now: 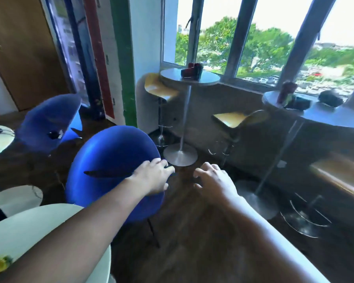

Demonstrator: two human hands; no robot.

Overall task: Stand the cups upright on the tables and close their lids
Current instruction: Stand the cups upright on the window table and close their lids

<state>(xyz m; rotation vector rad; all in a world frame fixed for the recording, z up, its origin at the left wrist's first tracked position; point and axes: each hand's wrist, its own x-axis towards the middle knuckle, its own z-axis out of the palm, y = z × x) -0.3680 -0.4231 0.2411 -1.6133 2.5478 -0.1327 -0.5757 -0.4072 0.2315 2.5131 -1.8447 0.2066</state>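
Left hand [153, 176] and right hand [213, 180]: both reaching forward over dark wood floor [192, 231], fingers spread loosely, holding nothing. Left hand is passing by a blue chair [110, 158]. Cups: dark red ones [192, 70] sitting on the far round grey table [208, 79], apparently tipped, long axis unclear through blur; more cups [285, 94] resting on the right table [335, 117] beneath the windows [264, 37], lids indistinguishable.

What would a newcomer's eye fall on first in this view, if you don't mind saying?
Probably the rounded blue chair back left of centre, with the left hand at its edge and the right hand empty over the dark floor. Next come the bright windows along the top right, and under them two tall round tables holding dark, blurred cups.
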